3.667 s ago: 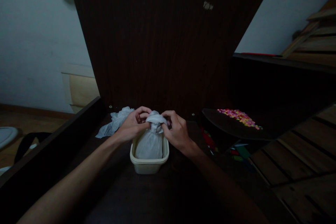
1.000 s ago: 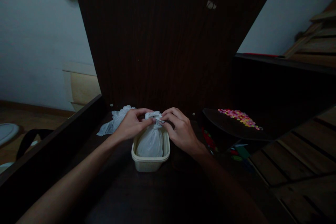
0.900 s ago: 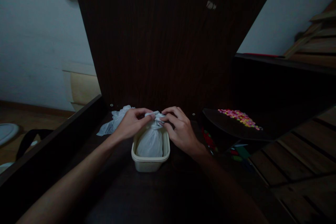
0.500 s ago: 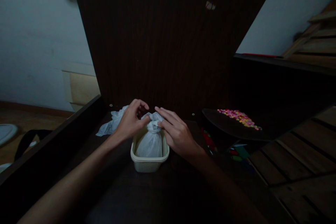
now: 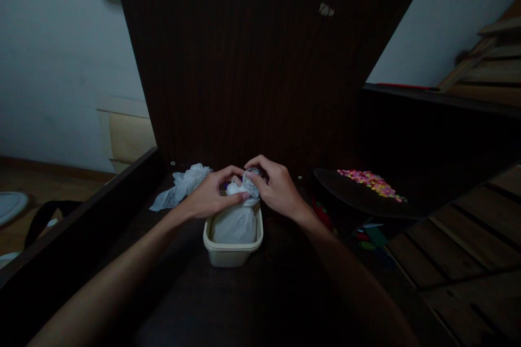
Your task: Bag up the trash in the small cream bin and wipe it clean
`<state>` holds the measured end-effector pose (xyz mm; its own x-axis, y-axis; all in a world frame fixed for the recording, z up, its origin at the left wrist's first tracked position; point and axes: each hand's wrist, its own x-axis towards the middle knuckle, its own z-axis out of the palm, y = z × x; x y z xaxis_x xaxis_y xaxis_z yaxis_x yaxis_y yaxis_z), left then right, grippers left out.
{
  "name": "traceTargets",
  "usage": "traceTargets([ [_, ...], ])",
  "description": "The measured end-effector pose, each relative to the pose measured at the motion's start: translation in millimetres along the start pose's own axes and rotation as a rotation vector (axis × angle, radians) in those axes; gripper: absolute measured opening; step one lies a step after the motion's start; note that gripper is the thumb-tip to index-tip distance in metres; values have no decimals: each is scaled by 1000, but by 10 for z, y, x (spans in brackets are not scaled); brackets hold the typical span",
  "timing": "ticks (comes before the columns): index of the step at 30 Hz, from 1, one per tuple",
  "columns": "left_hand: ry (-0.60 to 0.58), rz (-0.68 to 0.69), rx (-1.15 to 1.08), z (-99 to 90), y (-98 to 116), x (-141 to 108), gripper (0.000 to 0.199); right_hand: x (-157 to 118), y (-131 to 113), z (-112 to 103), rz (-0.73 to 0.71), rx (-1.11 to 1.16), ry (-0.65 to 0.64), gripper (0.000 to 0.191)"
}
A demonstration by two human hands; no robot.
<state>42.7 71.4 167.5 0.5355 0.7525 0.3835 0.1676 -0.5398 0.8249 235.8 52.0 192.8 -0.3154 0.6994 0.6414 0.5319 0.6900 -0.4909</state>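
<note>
A cream-coloured plastic tub (image 5: 233,252) stands on the dark surface, and a whitish translucent plastic bag (image 5: 236,226) sits inside it. My left hand (image 5: 211,193) grips the gathered top of the bag from the left, thumb in front. On the right, my right hand (image 5: 277,185) pinches the same crumpled top between thumb and fingers. What the bag contains cannot be made out. Just behind my left hand lies a crumpled second plastic bag (image 5: 183,184).
A dark wooden panel (image 5: 252,76) rises behind the tub. At the right, a dark rounded tray (image 5: 345,193) holds small pink and yellow pieces (image 5: 372,182). Red and green items lie below it. A raised dark edge (image 5: 81,211) runs along the left.
Both hands have closed in on the bag's top, which now looks bunched and leans to the right. My left hand has moved slightly right; its fingers now reach the bag.
</note>
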Motion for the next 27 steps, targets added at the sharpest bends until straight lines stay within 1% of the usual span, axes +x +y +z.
traceTargets([
  [3, -27, 13, -11, 30, -41, -1, 46, 49, 56, 40, 55, 42, -2, 7],
  [5, -22, 13, -26, 45, -65, -2, 51, 56, 88, 53, 76, 76, -9, 8],
  [7, 1, 13, -40, 49, -84, -1, 54, 49, 102, 32, 65, 103, -44, 14],
  [9, 19, 9, -69, 43, -96, 3, 54, 32, 102, -22, 8, 105, -161, 26],
  [12, 25, -44, -145, 24, -100, 6, 52, 5, 97, -116, -81, 77, -371, 60],
  [13, 25, -67, -168, 18, -97, 5, 53, 1, 99, -138, -99, 71, -410, 65],
  [14, 20, -84, -185, 12, -92, 3, 55, -1, 104, -154, -111, 71, -424, 64],
  [16, -3, -90, -203, 0, -79, -5, 59, 7, 123, -166, -129, 83, -416, 50],
  [18, -50, -59, -219, -9, -67, -17, 62, 27, 149, -163, -132, 115, -393, 39],
  [20, -94, -21, -228, -16, -59, -26, 63, 48, 177, -155, -117, 157, -370, 33],
  [23, -118, 14, -213, -18, -59, -31, 65, 68, 211, -142, -58, 207, -347, 27],
  [27, -122, 10, -162, -11, -65, -29, 66, 76, 233, -117, 77, 298, -308, 20],
])
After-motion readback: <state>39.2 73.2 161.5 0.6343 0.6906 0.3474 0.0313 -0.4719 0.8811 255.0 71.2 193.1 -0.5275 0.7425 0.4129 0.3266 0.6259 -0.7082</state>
